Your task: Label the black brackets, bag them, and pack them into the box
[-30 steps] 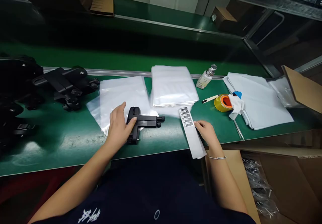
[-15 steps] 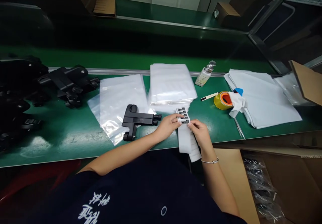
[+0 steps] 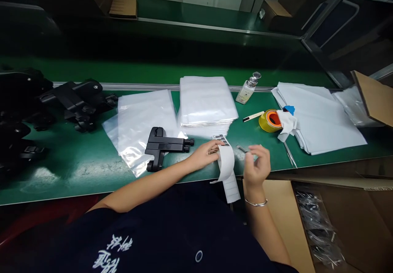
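My left hand (image 3: 206, 154) is closed on a strip of labels (image 3: 226, 160), white with black printed labels at its far end. The strip curls over and hangs past the table's front edge. To its right, my right hand (image 3: 257, 164) is raised and pinches a small label (image 3: 242, 148), dark-printed and slightly blurred, apart from the strip. A black T-shaped device (image 3: 166, 145) with two knobs on its right end lies left of my left hand, partly over clear plastic bags (image 3: 144, 113). Behind my hands stands a stack of plastic bags (image 3: 207, 101).
Several black devices (image 3: 76, 103) crowd the left side. Toward the right are a pump bottle (image 3: 247, 91), a marker-like stick (image 3: 253, 116), a yellow tape roll (image 3: 267, 121), tweezers (image 3: 290, 155) and white sheets (image 3: 325, 121). An open carton (image 3: 279, 211) stands below the right edge.
My right hand has moved right, away from the strip, with a small label now in its fingers. The strip's lower part has curled over while my left hand keeps hold.
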The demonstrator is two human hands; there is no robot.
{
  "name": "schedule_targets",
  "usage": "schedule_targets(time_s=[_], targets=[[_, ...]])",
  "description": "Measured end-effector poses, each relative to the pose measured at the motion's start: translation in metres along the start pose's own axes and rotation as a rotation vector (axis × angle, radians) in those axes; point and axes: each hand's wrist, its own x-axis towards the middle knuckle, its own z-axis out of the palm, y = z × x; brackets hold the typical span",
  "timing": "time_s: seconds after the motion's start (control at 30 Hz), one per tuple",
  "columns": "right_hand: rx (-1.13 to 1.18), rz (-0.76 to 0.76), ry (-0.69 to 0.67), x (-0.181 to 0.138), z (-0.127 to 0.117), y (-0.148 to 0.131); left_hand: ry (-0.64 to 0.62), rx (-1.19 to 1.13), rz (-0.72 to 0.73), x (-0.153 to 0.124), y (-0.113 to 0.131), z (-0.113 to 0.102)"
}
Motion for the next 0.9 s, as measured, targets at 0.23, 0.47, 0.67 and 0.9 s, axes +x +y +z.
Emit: schedule_targets(time_s=[0.23, 0.47, 0.67, 0.9], targets=[[0.461, 0.552, -0.359, 0.020, 0.019, 0.018, -0.214, 0.533, 0.308, -0.010, -0.002, 0.005], [0.177, 0.318, 0.016, 0.077, 0.016, 0.059, -0.139, 0.761, 0.279, -0.033, 0.025, -0.029], [-0.236, 0.083, 0.011, 0.103, 0.003, 0.062, 0.294, 0.946, 0.106, -0.076, 0.023, -0.143], [0.287, 0.245, -0.358, 0.030, 0.077, -0.047, 0.394, 0.842, -0.059, -0.110, -0.018, -0.152]])
